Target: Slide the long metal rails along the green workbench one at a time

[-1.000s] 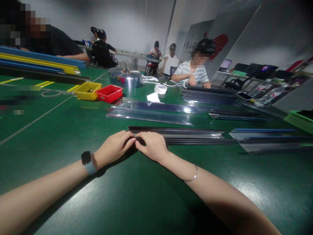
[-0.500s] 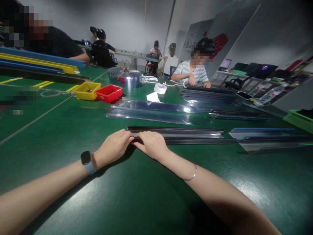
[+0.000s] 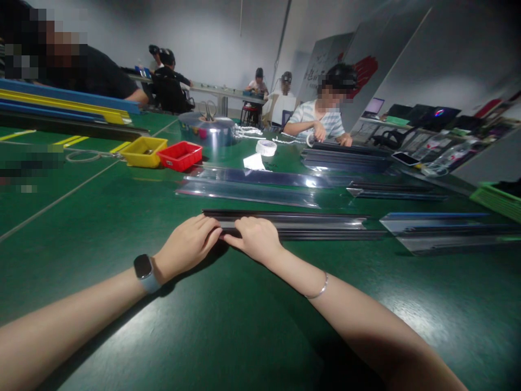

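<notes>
So the only real change from a second ago is a little slide to the left. The near end of the long black strip (image 3: 309, 222) now sits a bit further left on the green table (image 3: 244, 336), and both hands have gone along with it. The left hand (image 3: 185, 247) and the right hand (image 3: 254, 239) meet right at that end, fingers bent and held close together with the tips pressed down onto the strip. The thumbs are tucked under out of sight, so I can't tell how full the pinch is. Since the strip travels with the hands, though, I'd say they've got hold of it. The rest of the strip runs off to the right, flat on the table, just in front of the clear plastic sleeves (image 3: 252, 190). My read is it's a small nudge of the same fiddly work at the strip's end, not a new step. The red bin (image 3: 180, 155), yellow bin (image 3: 143, 151) and tape roll (image 3: 266, 147) sit well behind it, same as before, and a person in a striped shirt (image 3: 321, 117) is busy across the table.
</notes>
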Tool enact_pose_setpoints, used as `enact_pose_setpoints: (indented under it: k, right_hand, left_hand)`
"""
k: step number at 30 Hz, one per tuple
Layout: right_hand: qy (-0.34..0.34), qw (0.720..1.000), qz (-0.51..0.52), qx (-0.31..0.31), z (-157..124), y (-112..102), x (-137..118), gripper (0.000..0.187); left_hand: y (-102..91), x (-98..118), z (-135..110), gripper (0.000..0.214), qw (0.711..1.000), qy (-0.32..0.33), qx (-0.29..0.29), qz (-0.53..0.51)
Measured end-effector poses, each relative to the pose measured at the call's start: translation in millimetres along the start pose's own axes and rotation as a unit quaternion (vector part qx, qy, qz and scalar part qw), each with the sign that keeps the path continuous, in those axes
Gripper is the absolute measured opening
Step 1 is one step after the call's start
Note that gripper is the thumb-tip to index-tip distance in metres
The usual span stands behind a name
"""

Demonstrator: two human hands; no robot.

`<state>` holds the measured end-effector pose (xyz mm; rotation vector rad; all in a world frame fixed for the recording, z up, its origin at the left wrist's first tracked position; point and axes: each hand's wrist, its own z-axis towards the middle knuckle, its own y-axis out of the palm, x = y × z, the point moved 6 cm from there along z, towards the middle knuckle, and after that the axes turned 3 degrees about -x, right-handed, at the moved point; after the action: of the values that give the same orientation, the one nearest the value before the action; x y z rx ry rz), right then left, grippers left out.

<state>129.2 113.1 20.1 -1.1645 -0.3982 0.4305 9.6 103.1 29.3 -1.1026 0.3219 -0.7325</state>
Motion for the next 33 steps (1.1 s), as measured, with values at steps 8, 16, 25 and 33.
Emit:
enact_pose_setpoints:
  k: [8,16,25,33]
  right_hand:
    - [-0.012,0.999,0.0,-0.038,2.3,1.2,-0.3,0.053]
    - [-0.028,0.999,0.0,-0.025,3.3,1.2,-0.2,0.056]
    - [0.007,1.0,0.009,-0.002,-1.6,-2.2,-2.2,0.045]
    - [0.036,0.999,0.007,-0.004,-2.6,-1.8,-5.6,0.039]
  left_hand:
    - [7.0,-2.6,-0.2,0.026,0.999,0.005,-0.033,-0.007]
    - [4.1,-1.2,-0.2,0.028,1.0,0.009,-0.022,-0.007]
    - [2.7,-0.2,0.2,0.027,1.0,0.003,-0.016,0.003]
    - [6.3,-2.0,-0.8,0.025,0.998,-0.016,-0.035,0.056]
